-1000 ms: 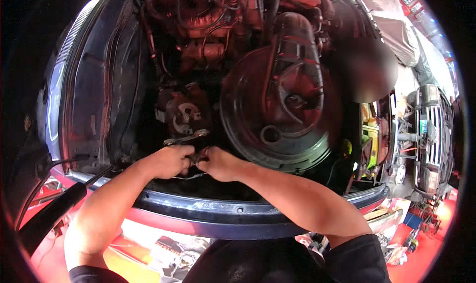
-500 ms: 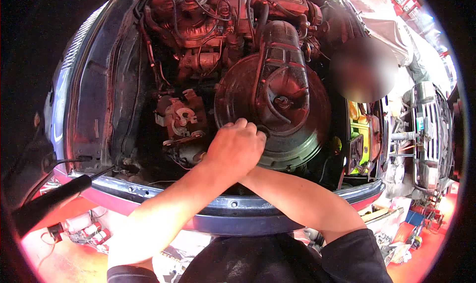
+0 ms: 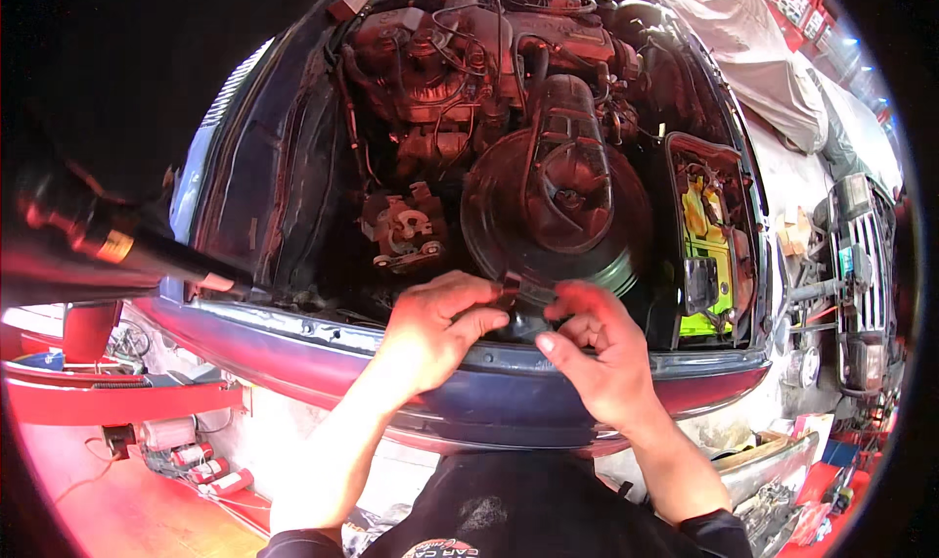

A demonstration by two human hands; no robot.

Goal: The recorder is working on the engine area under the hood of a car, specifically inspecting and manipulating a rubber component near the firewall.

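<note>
My left hand [image 3: 430,328] is over the front edge of an open engine bay, its thumb and fingers closed on a small dark piece [image 3: 511,286] whose exact kind I cannot make out. To its right is my right hand [image 3: 608,353], fingers loosely curled and the thumb held apart, with nothing visible in it. Just beyond both hands sits a large round black air cleaner housing [image 3: 499,211], with a ribbed duct [image 3: 567,108] running across its top toward the engine [image 3: 430,79]. A metal bracket-like part [image 3: 406,227] lies left of the housing.
A dark strut [image 3: 147,255] slants in from the left. The bumper [image 3: 469,401] crosses before me. A yellow-green battery [image 3: 706,265] sits at the bay's right, beneath a black frame. Farther right stands a car front with a grille [image 3: 866,274]; red floor and several bottles are lower left.
My hands were together with forearms crossed at the housing's near left edge. Now they are apart and nearer me, the small dark piece showing in the left. The view has shifted.
</note>
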